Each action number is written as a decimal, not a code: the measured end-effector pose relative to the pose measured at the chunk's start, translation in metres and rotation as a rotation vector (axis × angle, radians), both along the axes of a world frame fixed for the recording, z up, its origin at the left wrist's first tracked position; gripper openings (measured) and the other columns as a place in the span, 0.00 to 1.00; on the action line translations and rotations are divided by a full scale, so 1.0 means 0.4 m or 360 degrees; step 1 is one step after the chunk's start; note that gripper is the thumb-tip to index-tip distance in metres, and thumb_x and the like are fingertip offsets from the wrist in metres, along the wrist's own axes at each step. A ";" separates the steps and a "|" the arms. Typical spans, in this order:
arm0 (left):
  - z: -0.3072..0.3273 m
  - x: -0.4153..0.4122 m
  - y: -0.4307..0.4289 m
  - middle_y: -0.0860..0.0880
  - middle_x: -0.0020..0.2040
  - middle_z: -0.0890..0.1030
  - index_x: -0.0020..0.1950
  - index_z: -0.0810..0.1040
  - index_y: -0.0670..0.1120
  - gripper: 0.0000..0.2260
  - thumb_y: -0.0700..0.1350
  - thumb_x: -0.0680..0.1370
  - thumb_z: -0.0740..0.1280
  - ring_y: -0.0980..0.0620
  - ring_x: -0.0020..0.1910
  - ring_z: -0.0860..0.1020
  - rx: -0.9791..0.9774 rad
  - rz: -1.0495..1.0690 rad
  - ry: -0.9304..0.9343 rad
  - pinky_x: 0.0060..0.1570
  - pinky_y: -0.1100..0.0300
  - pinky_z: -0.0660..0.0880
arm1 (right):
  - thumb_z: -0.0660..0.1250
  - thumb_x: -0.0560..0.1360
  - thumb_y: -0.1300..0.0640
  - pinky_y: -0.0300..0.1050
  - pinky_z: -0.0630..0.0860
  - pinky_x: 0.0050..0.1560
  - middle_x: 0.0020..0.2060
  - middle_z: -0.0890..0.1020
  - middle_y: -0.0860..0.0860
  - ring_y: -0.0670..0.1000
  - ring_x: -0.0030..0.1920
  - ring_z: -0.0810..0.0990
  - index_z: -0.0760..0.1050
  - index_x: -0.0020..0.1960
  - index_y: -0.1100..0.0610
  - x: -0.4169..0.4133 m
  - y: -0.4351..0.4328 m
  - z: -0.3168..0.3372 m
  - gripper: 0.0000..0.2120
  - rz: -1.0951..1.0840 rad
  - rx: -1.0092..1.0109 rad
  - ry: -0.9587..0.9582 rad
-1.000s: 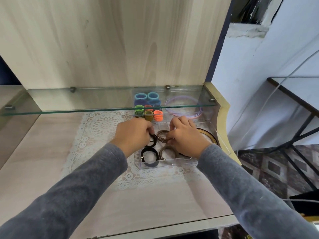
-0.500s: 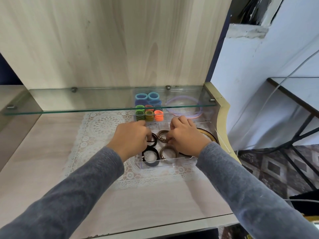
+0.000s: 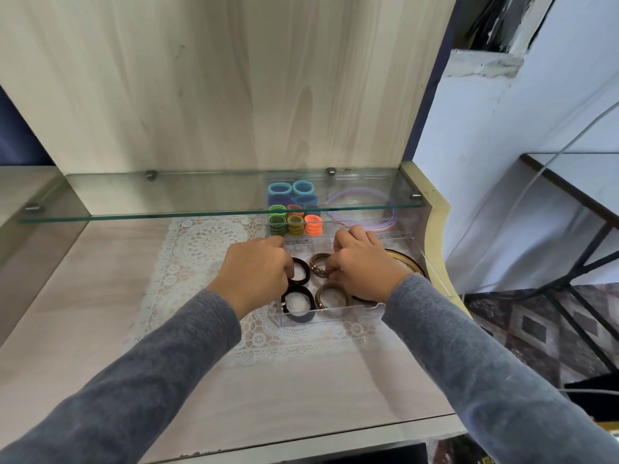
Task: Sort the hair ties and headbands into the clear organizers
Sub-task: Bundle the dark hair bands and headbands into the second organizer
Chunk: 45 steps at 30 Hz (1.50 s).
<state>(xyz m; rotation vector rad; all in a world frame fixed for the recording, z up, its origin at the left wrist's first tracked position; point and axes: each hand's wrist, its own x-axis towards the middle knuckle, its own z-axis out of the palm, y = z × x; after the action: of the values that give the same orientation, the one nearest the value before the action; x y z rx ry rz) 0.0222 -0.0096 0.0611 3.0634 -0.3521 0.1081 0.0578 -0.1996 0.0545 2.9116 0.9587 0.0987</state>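
Hands (image 3: 254, 272) (image 3: 363, 262) still grip ties (image 3: 318, 262); glass shelf (image 3: 167, 195) overhangs organizer (image 3: 335, 313).

The person wore a long-sleeved top (image 3: 83, 430) in a greyish blue, heathered knit. The left sleeve (image 3: 134, 380) and the right sleeve (image 3: 485, 373) matched: soft, plain fabric with a faint mottled fleck and light creases along the forearms. Each sleeve fitted loosely and ended at the wrist in a simple edge, beyond which the left hand (image 3: 258, 269) and the right hand (image 3: 363, 266) were bare.
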 end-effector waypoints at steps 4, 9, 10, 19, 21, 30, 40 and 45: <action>-0.003 -0.002 -0.003 0.55 0.55 0.76 0.58 0.82 0.58 0.16 0.43 0.79 0.60 0.51 0.56 0.75 -0.0021 -0.0002 -0.0025 0.41 0.58 0.65 | 0.63 0.78 0.51 0.49 0.61 0.61 0.57 0.70 0.52 0.56 0.60 0.65 0.78 0.61 0.49 -0.002 0.004 0.004 0.13 0.0014 -0.0035 -0.0011; -0.005 -0.002 -0.004 0.53 0.54 0.75 0.57 0.82 0.57 0.15 0.44 0.79 0.60 0.50 0.56 0.75 -0.0028 0.0011 -0.0024 0.42 0.57 0.66 | 0.64 0.77 0.50 0.50 0.62 0.61 0.57 0.71 0.52 0.56 0.61 0.65 0.79 0.60 0.48 0.002 0.011 0.013 0.13 -0.0003 -0.0073 0.0011; -0.005 -0.002 -0.003 0.53 0.54 0.74 0.57 0.83 0.57 0.15 0.44 0.79 0.60 0.50 0.55 0.75 -0.0026 0.0015 -0.0027 0.42 0.57 0.66 | 0.64 0.77 0.50 0.50 0.62 0.61 0.57 0.71 0.52 0.56 0.60 0.65 0.79 0.60 0.48 0.002 0.012 0.014 0.13 -0.0004 -0.0084 0.0013; -0.020 0.002 0.012 0.53 0.54 0.75 0.62 0.81 0.58 0.17 0.44 0.79 0.60 0.51 0.56 0.74 -0.0057 0.0006 -0.0083 0.40 0.57 0.66 | 0.64 0.76 0.56 0.49 0.62 0.61 0.57 0.71 0.52 0.56 0.61 0.65 0.79 0.60 0.47 -0.003 0.017 0.027 0.14 -0.0021 -0.0115 0.0071; -0.026 0.003 0.009 0.53 0.55 0.75 0.62 0.80 0.57 0.17 0.43 0.78 0.60 0.50 0.56 0.73 -0.0067 -0.0020 -0.0149 0.40 0.57 0.66 | 0.63 0.76 0.56 0.49 0.62 0.61 0.57 0.71 0.51 0.56 0.61 0.65 0.79 0.60 0.46 -0.003 0.015 0.032 0.15 -0.0023 -0.0124 0.0110; -0.035 0.018 -0.034 0.52 0.56 0.81 0.57 0.75 0.50 0.11 0.43 0.78 0.59 0.48 0.55 0.75 -0.0241 -0.0121 -0.0243 0.53 0.54 0.67 | 0.63 0.76 0.53 0.51 0.63 0.63 0.54 0.72 0.48 0.53 0.59 0.66 0.78 0.58 0.44 0.029 -0.038 0.059 0.12 -0.0249 0.0302 0.0229; -0.047 0.048 -0.081 0.48 0.51 0.81 0.55 0.69 0.49 0.06 0.45 0.78 0.58 0.45 0.52 0.78 -0.0232 -0.0066 -0.0191 0.48 0.54 0.65 | 0.59 0.76 0.56 0.47 0.63 0.59 0.54 0.72 0.47 0.52 0.59 0.66 0.82 0.51 0.47 -0.002 -0.055 0.028 0.13 -0.0248 0.0189 0.0129; -0.049 0.055 -0.086 0.48 0.50 0.81 0.55 0.69 0.48 0.07 0.44 0.78 0.59 0.44 0.52 0.78 -0.0244 -0.0052 -0.0218 0.47 0.54 0.63 | 0.60 0.77 0.55 0.51 0.66 0.59 0.54 0.73 0.48 0.54 0.58 0.67 0.83 0.51 0.48 -0.009 -0.050 0.013 0.13 -0.0207 0.0154 0.0041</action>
<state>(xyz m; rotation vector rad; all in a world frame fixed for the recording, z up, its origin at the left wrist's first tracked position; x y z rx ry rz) 0.0441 -0.0439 0.0413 2.9049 -0.3814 0.3285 0.0541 -0.2197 0.0597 3.0614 0.7867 0.1028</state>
